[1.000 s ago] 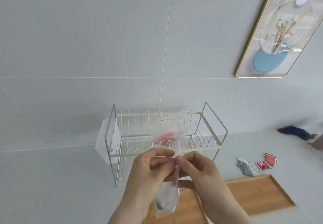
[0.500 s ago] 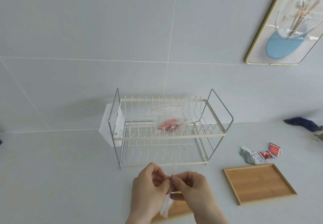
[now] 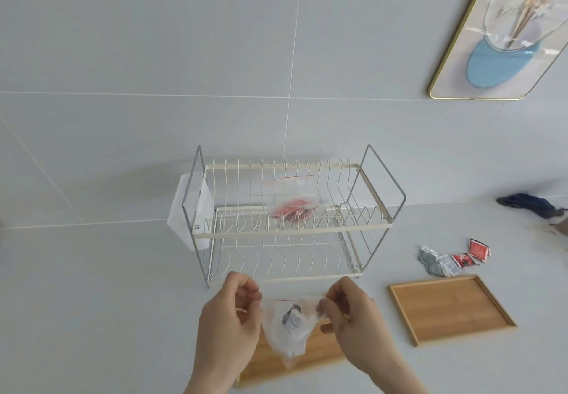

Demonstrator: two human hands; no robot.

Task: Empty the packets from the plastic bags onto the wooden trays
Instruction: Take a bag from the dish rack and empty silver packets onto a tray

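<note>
Pinching opposite edges of a clear bag [image 3: 287, 329], the left hand [image 3: 229, 323] and right hand [image 3: 353, 320] stretch its mouth wide, knuckles up, above the near tray [image 3: 319, 358]. Bag hangs mouth-up, long axis vertical, grey packets [image 3: 292, 320] inside; their print is unreadable. Another bag [image 3: 292, 206] sits on the rack [image 3: 292, 230].

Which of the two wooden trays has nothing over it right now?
The wooden tray on the right, lying bare beside the loose packets. The other tray sits beneath both hands and the plastic bag they hold.
</note>
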